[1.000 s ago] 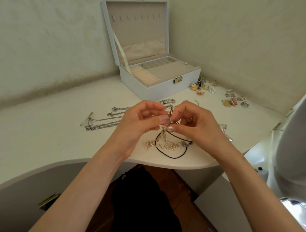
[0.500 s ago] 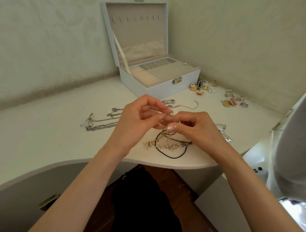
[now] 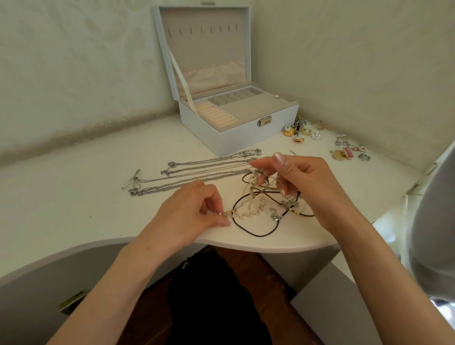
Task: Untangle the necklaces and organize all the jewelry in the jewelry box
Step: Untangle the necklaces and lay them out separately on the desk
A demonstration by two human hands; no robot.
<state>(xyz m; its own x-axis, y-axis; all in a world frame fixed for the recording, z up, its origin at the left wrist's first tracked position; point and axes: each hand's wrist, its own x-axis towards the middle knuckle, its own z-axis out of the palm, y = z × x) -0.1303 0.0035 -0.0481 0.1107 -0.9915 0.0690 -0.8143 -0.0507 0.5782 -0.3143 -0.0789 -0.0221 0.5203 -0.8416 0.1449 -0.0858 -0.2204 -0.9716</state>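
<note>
Not even halfway imo: silver chains (image 3: pixel 202 170) lie straightened mid-frame, but the left hand (image 3: pixel 193 214) pinches one pearl strand (image 3: pixel 246 213) end, the right hand (image 3: pixel 307 179) pinches the knot with the black cord (image 3: pixel 261 235), and the open box (image 3: pixel 246 138) up top looks unfilled.

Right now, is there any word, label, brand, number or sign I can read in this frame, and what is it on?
No readable text anywhere.
Latch on the box: no lettering visible.
Plate on the box's top edge: too small to read.
Yellowish object under the table: blurred, unreadable.
Pearl strand pinched by the left hand, tangle held in the right hand: no lettering.
</note>
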